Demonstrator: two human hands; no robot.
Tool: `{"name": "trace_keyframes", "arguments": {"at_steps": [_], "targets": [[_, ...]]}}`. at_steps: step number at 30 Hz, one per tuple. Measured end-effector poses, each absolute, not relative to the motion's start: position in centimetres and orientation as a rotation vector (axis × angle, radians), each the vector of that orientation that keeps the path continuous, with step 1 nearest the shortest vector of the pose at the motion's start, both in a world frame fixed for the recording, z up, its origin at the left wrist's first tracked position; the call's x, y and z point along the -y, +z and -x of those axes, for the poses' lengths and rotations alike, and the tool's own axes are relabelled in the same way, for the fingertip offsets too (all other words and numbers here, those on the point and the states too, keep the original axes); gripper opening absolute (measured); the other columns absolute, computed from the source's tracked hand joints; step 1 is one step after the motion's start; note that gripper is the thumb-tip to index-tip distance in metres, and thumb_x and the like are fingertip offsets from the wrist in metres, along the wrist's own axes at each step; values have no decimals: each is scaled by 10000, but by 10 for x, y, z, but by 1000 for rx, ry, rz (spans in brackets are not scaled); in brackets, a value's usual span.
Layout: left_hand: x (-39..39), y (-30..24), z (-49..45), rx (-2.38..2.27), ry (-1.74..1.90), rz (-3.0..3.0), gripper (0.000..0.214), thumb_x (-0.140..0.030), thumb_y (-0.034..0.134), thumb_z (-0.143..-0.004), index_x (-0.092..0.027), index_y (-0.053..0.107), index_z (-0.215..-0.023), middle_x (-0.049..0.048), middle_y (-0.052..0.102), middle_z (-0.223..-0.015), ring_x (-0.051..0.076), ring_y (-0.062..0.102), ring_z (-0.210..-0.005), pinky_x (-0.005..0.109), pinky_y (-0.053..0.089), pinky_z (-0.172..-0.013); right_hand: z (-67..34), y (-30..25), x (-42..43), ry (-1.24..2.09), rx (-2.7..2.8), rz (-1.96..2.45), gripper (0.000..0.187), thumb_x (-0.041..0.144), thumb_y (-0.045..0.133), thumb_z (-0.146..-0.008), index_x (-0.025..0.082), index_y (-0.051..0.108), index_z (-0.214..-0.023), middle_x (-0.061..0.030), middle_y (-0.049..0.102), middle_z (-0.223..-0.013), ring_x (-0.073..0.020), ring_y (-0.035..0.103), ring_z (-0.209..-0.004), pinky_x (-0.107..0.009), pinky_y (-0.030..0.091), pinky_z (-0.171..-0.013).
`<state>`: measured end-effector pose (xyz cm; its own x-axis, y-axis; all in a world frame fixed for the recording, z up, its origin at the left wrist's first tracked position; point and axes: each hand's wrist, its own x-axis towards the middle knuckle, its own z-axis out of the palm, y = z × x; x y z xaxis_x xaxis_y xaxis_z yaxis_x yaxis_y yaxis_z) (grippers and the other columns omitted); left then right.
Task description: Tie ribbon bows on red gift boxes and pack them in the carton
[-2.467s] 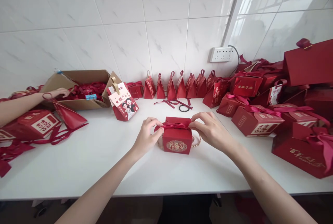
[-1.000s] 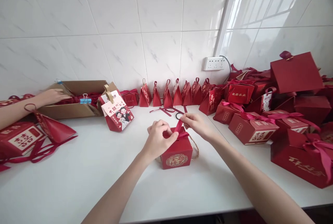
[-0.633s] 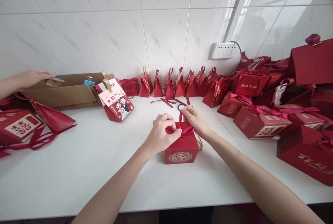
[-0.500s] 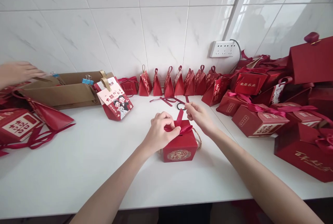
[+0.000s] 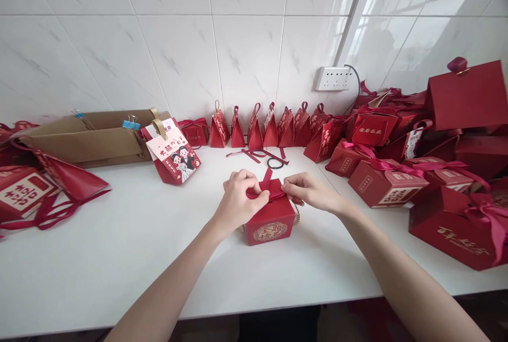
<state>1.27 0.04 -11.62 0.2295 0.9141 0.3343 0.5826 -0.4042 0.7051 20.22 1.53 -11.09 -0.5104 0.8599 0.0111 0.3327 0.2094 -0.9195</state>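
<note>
A small red gift box (image 5: 271, 221) with a gold emblem stands upright on the white table in front of me. Red ribbon (image 5: 267, 175) lies across its top, one end sticking up. My left hand (image 5: 243, 197) pinches the ribbon at the box's left side, thumb against fingers. At the right of the lid, my right hand (image 5: 307, 191) is closed in a pinch on the ribbon too; its fingertips partly cover it. Twisted gold cord (image 5: 297, 215) shows at the box's right side.
Loose ribbon pieces (image 5: 254, 155) and a black ring (image 5: 275, 163) lie behind the box. Small triangular boxes (image 5: 254, 134) line the wall. Finished red boxes (image 5: 387, 183) pile up at right. A cardboard carton (image 5: 95, 141) and a couple-printed box (image 5: 174, 154) stand at left, under a power strip (image 5: 333, 78) wall.
My right hand has come down and closer to the lid, onto the ribbon. My left hand stays pinched on it. Another person's hand at far left has gone from view.
</note>
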Motion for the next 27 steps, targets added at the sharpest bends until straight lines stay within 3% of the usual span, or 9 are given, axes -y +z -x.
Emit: {"name": "trace_keyframes", "arguments": {"at_steps": [6, 8, 11, 15, 19, 24, 27], "targets": [[-4, -108, 5, -1391, 1077, -2058, 194, -364, 583, -737, -197, 497, -687, -2, 545, -837, 190, 474, -912, 362, 344, -873, -200, -117, -16, 1336, 1919, 953, 350, 408, 508, -803, 167, 438, -558, 27, 422, -544, -86, 372, -513, -235, 302, -502], [-5, -97, 24, -1369, 1055, -2016, 247, -425, 582, -735, -196, 492, -721, -14, 521, -777, 160, 478, -799, 307, 378, -759, -199, -119, -18, 1370, 1917, 950, 333, 408, 518, -792, 160, 471, -576, 15, 452, -566, -91, 391, -529, -239, 318, -521], [-3, -82, 48, -1310, 776, -1963, 339, -480, 564, -750, -179, 468, -627, -36, 452, -617, 103, 420, -590, 238, 336, -547, -200, -120, -19, 1390, 1913, 943, 321, 407, 536, -778, 156, 489, -584, 11, 459, -578, -95, 397, -540, -245, 331, -542], [4, -76, 52, -1304, 552, -1900, 307, -469, 621, -718, -179, 532, -676, -27, 534, -626, 85, 452, -518, 204, 334, -445, -201, -118, -18, 1405, 1926, 917, 330, 435, 537, -793, 148, 528, -629, 10, 473, -584, -97, 405, -536, -246, 325, -533], [7, -82, 42, -1281, 485, -1876, 295, -491, 557, -773, -197, 531, -768, -14, 600, -712, 93, 536, -496, 200, 399, -427, -199, -116, -16, 1461, 1923, 914, 348, 462, 526, -822, 129, 584, -739, -5, 527, -629, -101, 439, -548, -247, 331, -538], [6, -81, 42, -1191, 507, -1839, 275, -442, 530, -802, -188, 491, -704, -13, 564, -745, 117, 578, -647, 205, 503, -518, -200, -117, -18, 1454, 1824, 932, 347, 423, 618, -753, 153, 479, -584, 28, 446, -566, -83, 381, -528, -233, 281, -510], [5, -81, 42, -1165, 487, -1773, 294, -451, 527, -799, -183, 484, -686, -3, 533, -777, 130, 566, -710, 232, 543, -558, -202, -120, -21, 1560, 1796, 903, 388, 463, 580, -790, 147, 480, -590, 31, 425, -566, -74, 358, -521, -230, 269, -512]]}}
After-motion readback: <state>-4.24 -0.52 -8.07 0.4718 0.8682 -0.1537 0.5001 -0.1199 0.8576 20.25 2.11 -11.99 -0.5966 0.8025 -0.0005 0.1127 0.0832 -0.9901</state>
